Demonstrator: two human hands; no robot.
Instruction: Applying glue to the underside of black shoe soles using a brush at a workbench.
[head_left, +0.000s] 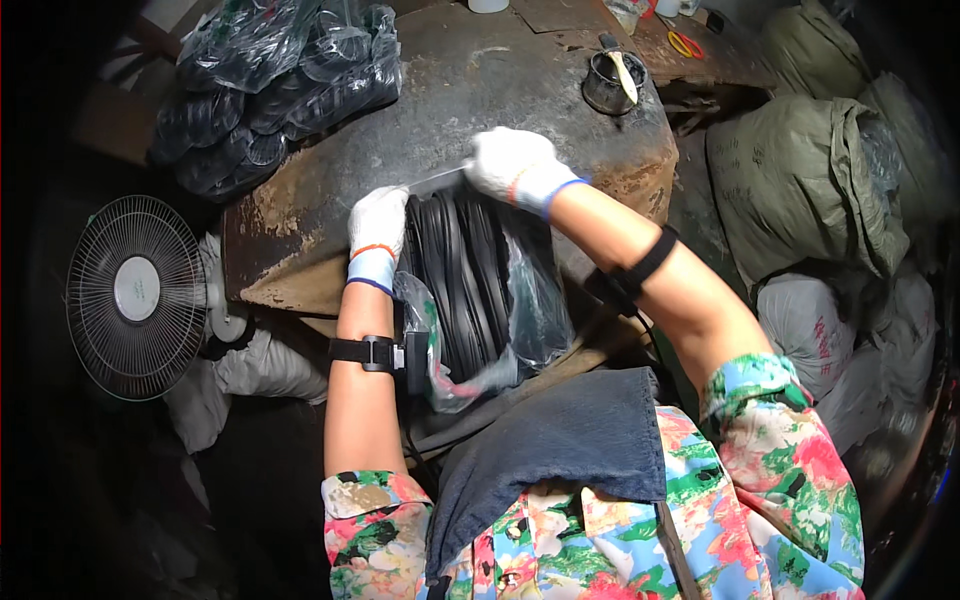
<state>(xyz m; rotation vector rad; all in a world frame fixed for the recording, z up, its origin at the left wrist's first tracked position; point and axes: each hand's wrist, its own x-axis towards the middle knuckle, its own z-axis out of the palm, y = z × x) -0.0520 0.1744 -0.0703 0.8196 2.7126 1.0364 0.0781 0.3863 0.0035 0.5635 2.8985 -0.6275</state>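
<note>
Both of my hands wear white knit gloves and are closed on the far edge of a clear plastic bag. My left hand (pixel 378 228) grips it at the far left corner. My right hand (pixel 512 168), farther off and to the right, pinches the other end, so a thin stretch of film runs taut between them. Inside the open bag (pixel 538 305) are several black rubber-like loops (pixel 458 285), packed side by side. The bag leans at the table's near edge, in front of my body. My fingertips are partly hidden by the gloves' bulk.
Several filled clear bags of black loops (pixel 285 95) are heaped at the table's far left. A black pot (pixel 606 92) with a brush (pixel 623 76) and orange scissors (pixel 685 44) lie at the far right. A fan (pixel 137 290) stands left; large sacks (pixel 790 190) sit right.
</note>
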